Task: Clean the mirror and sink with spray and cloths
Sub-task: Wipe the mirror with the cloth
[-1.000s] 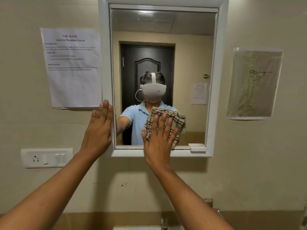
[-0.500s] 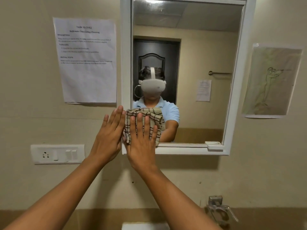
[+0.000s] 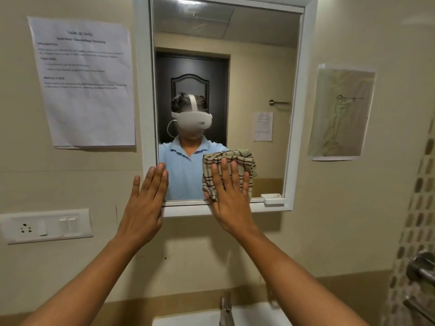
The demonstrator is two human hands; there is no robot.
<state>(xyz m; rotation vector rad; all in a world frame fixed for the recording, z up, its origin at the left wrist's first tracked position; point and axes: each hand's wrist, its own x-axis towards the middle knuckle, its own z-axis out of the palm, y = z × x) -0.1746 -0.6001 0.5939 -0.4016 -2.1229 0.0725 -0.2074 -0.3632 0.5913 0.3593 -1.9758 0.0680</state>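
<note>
Upper mirror (image 3: 247, 78) glass open, centre of frame; lower edge blocked by left hand (image 3: 146, 208) on frame corner, right hand (image 3: 231, 203) flat on checked cloth (image 3: 237, 158); small white ledge (image 3: 274, 200) lower right; faucet (image 3: 226, 311) bottom centre.

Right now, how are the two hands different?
The right hand presses a checked cloth on the mirror glass; the left hand is bare. The left hand rests on the mirror's left frame edge; the right hand lies over the bottom edge. Both are flat, fingers up.
</note>
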